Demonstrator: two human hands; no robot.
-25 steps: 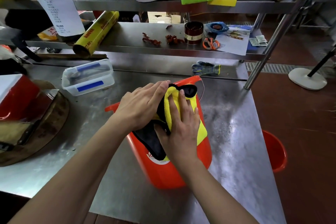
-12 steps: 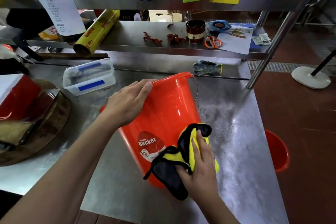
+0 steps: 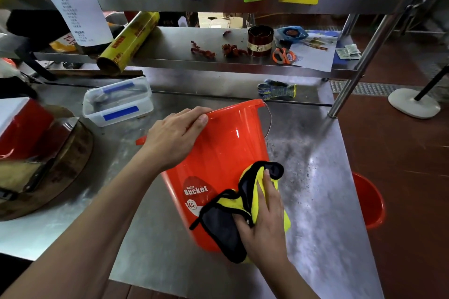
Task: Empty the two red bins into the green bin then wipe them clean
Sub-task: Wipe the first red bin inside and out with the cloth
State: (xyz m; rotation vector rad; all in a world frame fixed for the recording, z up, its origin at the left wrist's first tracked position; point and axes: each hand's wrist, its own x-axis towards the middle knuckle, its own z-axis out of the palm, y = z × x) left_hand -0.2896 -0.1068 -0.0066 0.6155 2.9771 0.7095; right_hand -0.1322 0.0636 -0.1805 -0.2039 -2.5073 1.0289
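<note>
A red bucket (image 3: 226, 143) with a "Bucket" label lies tilted on the steel table (image 3: 315, 177), its rim and wire handle pointing away from me. My left hand (image 3: 175, 138) grips the far rim, fingers curled over the edge. My right hand (image 3: 264, 223) holds a yellow and black cloth (image 3: 218, 226) against the bucket's outer wall near its base, fingers laid over the cloth and thumb tucked into a fold. A second red bin (image 3: 371, 204) stands on the floor, right of the table, partly hidden by its edge. No green bin is in view.
A clear lidded box (image 3: 116, 102) and a round wooden block (image 3: 60, 172) with a red container (image 3: 21, 126) sit to the left. A work glove (image 3: 277, 90) lies behind the bucket. Two shelves above hold foil rolls, scissors and trays. A shelf post (image 3: 359, 60) stands at the right.
My right hand slid the cloth from the bucket's upper wall down toward its base. My left hand left the cloth and took hold of the rim.
</note>
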